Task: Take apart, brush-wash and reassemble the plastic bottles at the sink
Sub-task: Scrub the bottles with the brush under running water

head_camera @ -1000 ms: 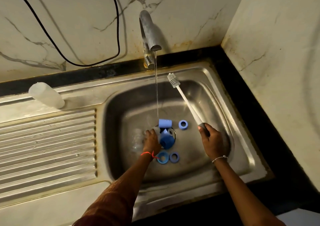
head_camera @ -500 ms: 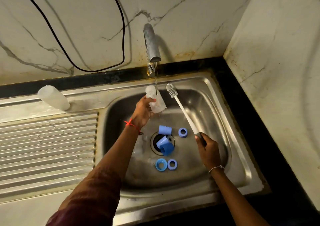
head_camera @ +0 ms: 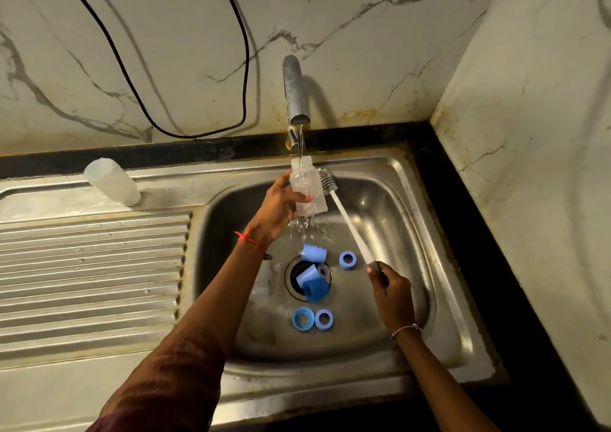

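Well left of the tap (head_camera: 296, 91), a spare bottle (head_camera: 110, 182) lies on the drainboard (head_camera: 92, 266). Straight below the running tap, the left hand (head_camera: 281, 206) wraps the clear bottle (head_camera: 307, 188), long axis near upright. The brush (head_camera: 344, 215) head sits just right of its top end, handle slanting down-right of the tap into the right hand (head_camera: 391, 291), fingers curled round it. Entry likely needs the head shifted left.

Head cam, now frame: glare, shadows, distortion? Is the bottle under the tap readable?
Head view: dim, warm light; glare on the sink at right; tap casts a shadow on the marble; wide-angle bends the counter edge; clear bottle in the left hand blurred by splashing water; brush sharp.
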